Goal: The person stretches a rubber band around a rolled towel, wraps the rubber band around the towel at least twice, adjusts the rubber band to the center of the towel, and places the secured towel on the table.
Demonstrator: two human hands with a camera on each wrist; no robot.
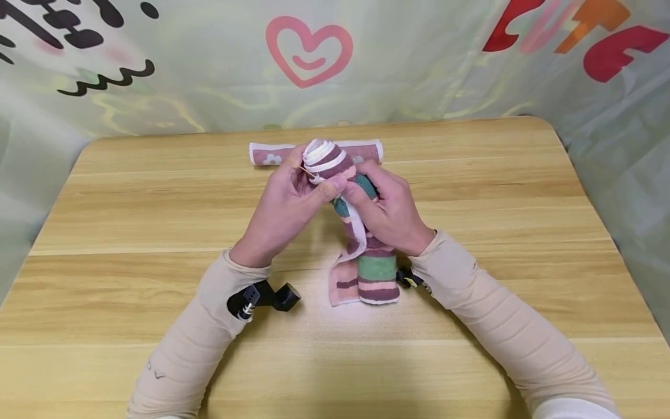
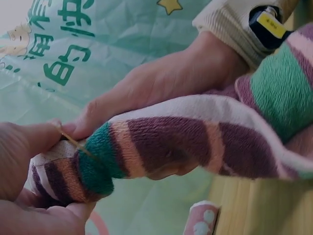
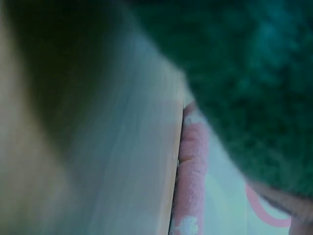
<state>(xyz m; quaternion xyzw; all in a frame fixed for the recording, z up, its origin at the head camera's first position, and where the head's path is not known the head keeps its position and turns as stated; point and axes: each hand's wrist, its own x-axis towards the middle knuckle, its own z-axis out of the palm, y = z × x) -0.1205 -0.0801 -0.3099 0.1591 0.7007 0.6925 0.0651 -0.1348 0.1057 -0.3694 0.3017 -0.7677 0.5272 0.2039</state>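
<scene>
Striped towel, multicoloured

Striped towel: uneven bands of plum, peach, teal and mid-green; white edging.
Thin band: yellow-tan.
Rolled towel: dusty pink, white flower motifs, white borders.
Table: light yellow-brown wood grain.
Backdrop: pale green, printed with pink smiling heart, black line-work, and lettering in red, pink and orange; green characters, yellow star.
Sleeves: beige.
Wrist camera: black.
</scene>
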